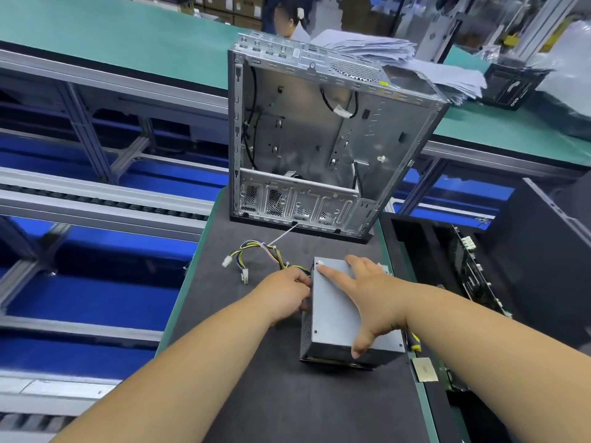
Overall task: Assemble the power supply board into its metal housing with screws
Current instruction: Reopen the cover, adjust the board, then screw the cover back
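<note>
Head view is showing me the power supply unit [339,311], a closed grey metal box, lying on the dark bench [287,394] in front of the open computer chassis [319,139], which is standing upright behind it. My right hand [367,295] is lying spread on the top of the box, fingers straight, thumb over the near edge. My left hand [287,292] is curling at the box's left side where the wire bundle [256,254] is coming out; I cannot tell if it is pinching the wires. I think the unit is not yet in the housing. For lifting well, I am gathering the cables first, so no connector is catching on the chassis edge.
</note>
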